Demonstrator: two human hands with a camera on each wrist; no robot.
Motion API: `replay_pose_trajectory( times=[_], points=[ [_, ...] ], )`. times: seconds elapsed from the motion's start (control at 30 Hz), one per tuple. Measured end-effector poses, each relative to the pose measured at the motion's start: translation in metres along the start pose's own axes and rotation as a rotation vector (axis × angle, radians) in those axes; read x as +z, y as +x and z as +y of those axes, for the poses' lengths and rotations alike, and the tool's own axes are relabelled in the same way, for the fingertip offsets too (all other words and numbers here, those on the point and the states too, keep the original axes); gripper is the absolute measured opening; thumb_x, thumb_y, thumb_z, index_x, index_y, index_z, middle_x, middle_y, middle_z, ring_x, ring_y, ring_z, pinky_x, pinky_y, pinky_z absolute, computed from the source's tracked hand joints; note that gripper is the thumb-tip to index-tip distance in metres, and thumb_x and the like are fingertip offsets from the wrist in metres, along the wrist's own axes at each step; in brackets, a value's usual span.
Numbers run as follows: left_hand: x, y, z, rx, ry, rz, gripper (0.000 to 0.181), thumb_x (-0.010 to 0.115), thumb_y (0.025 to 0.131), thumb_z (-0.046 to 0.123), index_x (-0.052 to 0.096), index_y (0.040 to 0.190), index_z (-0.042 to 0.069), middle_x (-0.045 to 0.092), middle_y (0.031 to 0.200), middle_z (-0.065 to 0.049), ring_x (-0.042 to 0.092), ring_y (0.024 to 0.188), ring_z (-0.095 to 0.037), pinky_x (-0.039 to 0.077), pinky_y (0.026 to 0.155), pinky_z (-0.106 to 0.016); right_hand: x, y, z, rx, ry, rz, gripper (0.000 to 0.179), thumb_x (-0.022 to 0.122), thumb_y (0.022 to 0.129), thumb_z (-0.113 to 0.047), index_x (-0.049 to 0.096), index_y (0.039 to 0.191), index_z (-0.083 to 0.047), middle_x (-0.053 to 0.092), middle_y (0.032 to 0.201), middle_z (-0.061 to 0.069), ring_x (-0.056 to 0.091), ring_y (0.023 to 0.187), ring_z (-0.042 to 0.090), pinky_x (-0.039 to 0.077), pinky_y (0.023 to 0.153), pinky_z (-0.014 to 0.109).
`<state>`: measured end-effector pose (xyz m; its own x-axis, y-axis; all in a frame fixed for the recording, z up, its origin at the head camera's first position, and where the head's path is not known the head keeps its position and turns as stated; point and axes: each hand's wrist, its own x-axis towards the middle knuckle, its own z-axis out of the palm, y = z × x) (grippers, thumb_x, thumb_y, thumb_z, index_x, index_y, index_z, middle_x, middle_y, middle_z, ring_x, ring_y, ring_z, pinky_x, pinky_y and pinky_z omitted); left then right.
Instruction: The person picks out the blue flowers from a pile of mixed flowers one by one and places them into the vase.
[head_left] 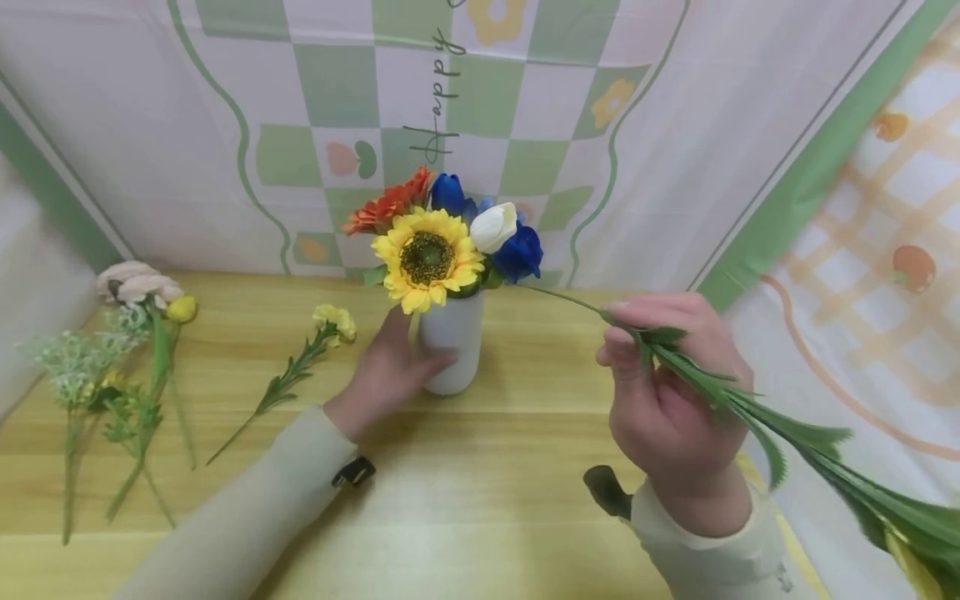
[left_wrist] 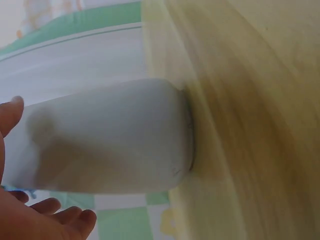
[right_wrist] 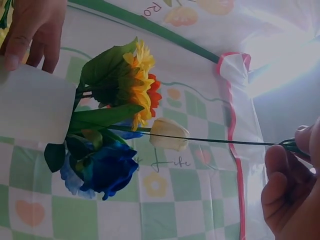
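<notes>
Green, saw-edged and leafy, a flower stem (head_left: 701, 382) is pinched in your right hand (head_left: 671, 421), its yellow end cut off past the table's (head_left: 465, 508) right edge; your left hand (head_left: 392, 373), fingers apart, brackets the smooth white vase (head_left: 462, 333) near the back edge, its rim partly hidden behind the sunflower (head_left: 427, 260)

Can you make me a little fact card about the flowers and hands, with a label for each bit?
Container: white vase, upright on the wooden table
Inside: sunflower, orange flowers, blue tulip, white tulip, blue rose
Left hand: around the white vase, firm grip unclear
Right hand: pinches a leafy stem
Lying at left: yellow flower, pale pink flower, others
</notes>
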<state>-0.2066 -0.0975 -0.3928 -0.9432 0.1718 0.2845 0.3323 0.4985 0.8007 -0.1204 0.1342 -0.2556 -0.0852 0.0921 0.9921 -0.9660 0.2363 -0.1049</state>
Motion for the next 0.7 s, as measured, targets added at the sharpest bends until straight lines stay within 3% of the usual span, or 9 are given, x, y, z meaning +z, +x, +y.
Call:
replay_pose_trajectory(
  times=[0.17, 0.3, 0.43, 0.53, 0.6, 0.67, 0.7],
  points=[
    [0.007, 0.006, -0.001, -0.051, -0.039, -0.01, 0.085, 0.078, 0.087, 0.039, 0.033, 0.15, 0.005, 0.045, 0.147, -0.017, 0.045, 0.132, -0.032, 0.038, 0.108, -0.049, 0.005, 0.008, 0.001, 0.008, -0.122, -0.17, 0.034, 0.068, 0.097, -0.023, 0.07, 0.087, 0.009, 0.062, 0.067, 0.012, 0.056, 0.066, 0.027, 0.049, 0.072, 0.027],
    [0.007, 0.008, -0.003, -0.074, -0.03, 0.009, 0.079, 0.079, 0.087, 0.037, 0.039, 0.146, 0.004, 0.05, 0.143, -0.017, 0.049, 0.129, -0.033, 0.042, 0.105, -0.05, 0.009, 0.011, 0.007, 0.057, -0.279, -0.401, 0.033, 0.06, 0.101, -0.026, 0.071, 0.095, 0.005, 0.068, 0.079, 0.011, 0.063, 0.077, 0.029, 0.051, 0.08, 0.032],
    [0.007, 0.01, -0.003, -0.091, -0.014, 0.001, 0.081, 0.079, 0.086, 0.04, 0.039, 0.147, 0.005, 0.05, 0.143, -0.017, 0.05, 0.128, -0.034, 0.044, 0.103, -0.051, 0.015, 0.004, 0.021, 0.124, -0.408, -0.604, 0.022, 0.06, 0.099, -0.017, 0.07, 0.105, 0.002, 0.069, 0.091, 0.013, 0.064, 0.087, 0.027, 0.051, 0.079, 0.037],
    [0.009, 0.009, -0.003, -0.087, -0.001, -0.003, 0.082, 0.079, 0.085, 0.042, 0.039, 0.147, 0.005, 0.05, 0.143, -0.016, 0.051, 0.127, -0.034, 0.045, 0.102, -0.051, 0.023, -0.006, 0.033, 0.2, -0.452, -0.66, 0.019, 0.064, 0.097, -0.013, 0.069, 0.108, 0.001, 0.067, 0.093, 0.014, 0.063, 0.086, 0.028, 0.053, 0.075, 0.039],
    [0.01, 0.009, -0.003, -0.083, 0.005, 0.0, 0.082, 0.079, 0.085, 0.043, 0.039, 0.147, 0.005, 0.051, 0.142, -0.016, 0.052, 0.126, -0.034, 0.045, 0.101, -0.051, 0.029, -0.01, 0.039, 0.296, -0.472, -0.715, 0.016, 0.064, 0.098, -0.014, 0.07, 0.105, -0.001, 0.066, 0.088, 0.011, 0.062, 0.078, 0.024, 0.053, 0.067, 0.037],
    [0.011, 0.008, -0.004, -0.074, 0.014, 0.003, 0.081, 0.078, 0.086, 0.044, 0.04, 0.146, 0.005, 0.053, 0.139, -0.016, 0.053, 0.125, -0.034, 0.046, 0.1, -0.051, 0.034, -0.015, 0.048, 0.297, -0.529, -0.748, 0.012, 0.061, 0.099, -0.013, 0.069, 0.097, -0.003, 0.062, 0.082, 0.006, 0.059, 0.073, 0.019, 0.051, 0.063, 0.033],
    [0.011, 0.008, -0.004, -0.068, 0.019, 0.004, 0.08, 0.077, 0.086, 0.044, 0.04, 0.145, 0.004, 0.053, 0.138, -0.016, 0.054, 0.124, -0.033, 0.047, 0.1, -0.05, 0.036, -0.017, 0.05, 0.291, -0.536, -0.763, 0.014, 0.061, 0.099, -0.012, 0.068, 0.102, -0.001, 0.066, 0.09, 0.009, 0.062, 0.081, 0.02, 0.053, 0.069, 0.033]
  ],
)
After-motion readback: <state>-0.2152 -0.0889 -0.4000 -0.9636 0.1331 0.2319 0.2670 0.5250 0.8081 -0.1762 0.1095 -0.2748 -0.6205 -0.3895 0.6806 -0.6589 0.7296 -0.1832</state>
